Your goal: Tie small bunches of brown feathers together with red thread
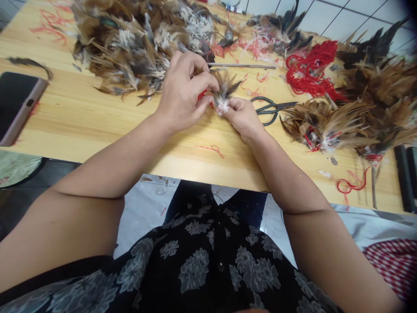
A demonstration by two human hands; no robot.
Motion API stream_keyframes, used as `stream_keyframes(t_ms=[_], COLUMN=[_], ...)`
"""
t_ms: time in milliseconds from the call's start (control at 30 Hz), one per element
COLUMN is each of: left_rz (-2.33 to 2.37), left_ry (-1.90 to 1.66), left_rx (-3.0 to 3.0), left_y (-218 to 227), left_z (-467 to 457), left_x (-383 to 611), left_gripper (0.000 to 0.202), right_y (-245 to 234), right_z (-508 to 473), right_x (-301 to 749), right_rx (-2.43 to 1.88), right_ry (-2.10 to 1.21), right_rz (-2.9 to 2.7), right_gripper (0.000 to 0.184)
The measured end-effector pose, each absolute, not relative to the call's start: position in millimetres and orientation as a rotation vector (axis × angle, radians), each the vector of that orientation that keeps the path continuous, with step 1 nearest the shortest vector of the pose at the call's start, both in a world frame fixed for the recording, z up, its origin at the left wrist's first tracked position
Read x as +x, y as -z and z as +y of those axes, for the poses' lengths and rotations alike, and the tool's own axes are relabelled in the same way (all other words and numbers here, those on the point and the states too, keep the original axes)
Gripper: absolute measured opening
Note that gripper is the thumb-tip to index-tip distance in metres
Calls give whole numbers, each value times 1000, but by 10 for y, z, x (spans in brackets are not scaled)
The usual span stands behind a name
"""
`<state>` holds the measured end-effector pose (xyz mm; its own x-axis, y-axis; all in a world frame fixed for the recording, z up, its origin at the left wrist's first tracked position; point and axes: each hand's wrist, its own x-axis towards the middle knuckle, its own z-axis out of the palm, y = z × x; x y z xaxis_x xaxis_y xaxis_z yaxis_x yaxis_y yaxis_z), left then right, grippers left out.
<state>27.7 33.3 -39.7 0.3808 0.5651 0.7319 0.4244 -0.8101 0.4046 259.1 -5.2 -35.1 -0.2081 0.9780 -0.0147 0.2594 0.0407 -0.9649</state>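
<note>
A small bundle of brown feathers [225, 88] with white fluff at its base is held between both hands above the wooden table [97, 117]. My left hand [184, 93] is closed, its fingers pinched on the bundle and on a bit of red thread [202, 94] at its base. My right hand [243, 115] is closed too, gripping the fluffy base of the bundle from below right.
A big heap of loose brown feathers [130, 43] lies at the back. Scissors [272, 108] lie just right of my hands. A skein of red thread [309, 69], tied feather bundles [325, 126] and a thin stick [241, 66] are at right. A phone [18, 104] lies at left.
</note>
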Motion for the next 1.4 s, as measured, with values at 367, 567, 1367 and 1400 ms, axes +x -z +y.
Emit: stream_keyframes(t_ms=[367, 567, 1367, 1400], left_rz=[927, 934, 971, 954], left_ry=[-1080, -1208, -1178, -1161], left_rx=[2200, 1953, 1664, 1610], left_y=[369, 236, 324, 328], left_z=[52, 41, 91, 102], left_x=[458, 458, 543, 539], left_gripper=[6, 19, 50, 58], right_y=[429, 391, 313, 327], right_z=[-30, -49, -91, -85], right_x=[2627, 2631, 2594, 2589], right_rx=[-1286, -1226, -1257, -1266], right_ry=[-1165, -1227, -1292, -1285], right_rz=[-1639, -1505, -1473, -1477], right_gripper=[31, 52, 65, 65])
